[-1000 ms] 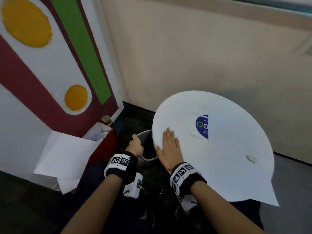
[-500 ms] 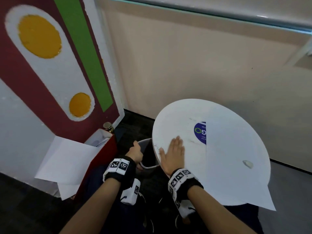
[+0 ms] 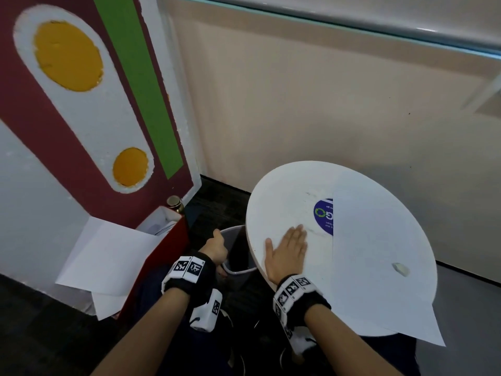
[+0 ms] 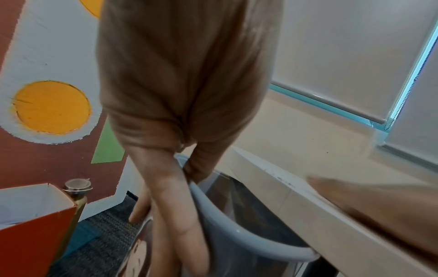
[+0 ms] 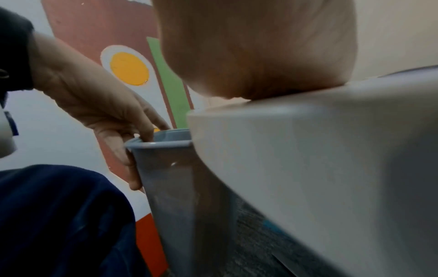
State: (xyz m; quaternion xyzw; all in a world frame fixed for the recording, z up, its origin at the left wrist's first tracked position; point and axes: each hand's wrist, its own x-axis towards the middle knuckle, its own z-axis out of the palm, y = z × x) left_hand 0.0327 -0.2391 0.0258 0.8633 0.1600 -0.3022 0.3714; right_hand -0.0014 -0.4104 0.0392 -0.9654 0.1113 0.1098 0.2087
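A grey plastic bin [image 3: 238, 268] [image 4: 237, 236] [image 5: 170, 168] stands on the dark floor beside a round white table [image 3: 284, 202] [image 5: 308, 150]. My left hand [image 3: 215, 246] [image 4: 175, 187] [image 5: 123, 135] grips the bin's near rim, thumb inside and fingers down the outer wall. My right hand [image 3: 288, 248] lies flat, fingers straight, on the table top near its left edge; in the right wrist view only the heel of the palm shows. A white paper sheet [image 3: 379, 267] covers the table's right part, over a blue sticker [image 3: 324, 215].
A painted foam board [image 3: 81, 104] with yellow circles leans at the left. Below it stands a red box [image 3: 168, 240] with white papers [image 3: 108, 256] and a brass-capped bottle [image 3: 174, 203]. A beige wall [image 3: 325, 104] runs behind. A small crumb [image 3: 400, 268] lies on the sheet.
My right hand has slid a little to the right across the table top. The left hand stays on the bin rim. The head view has tilted slightly upward.
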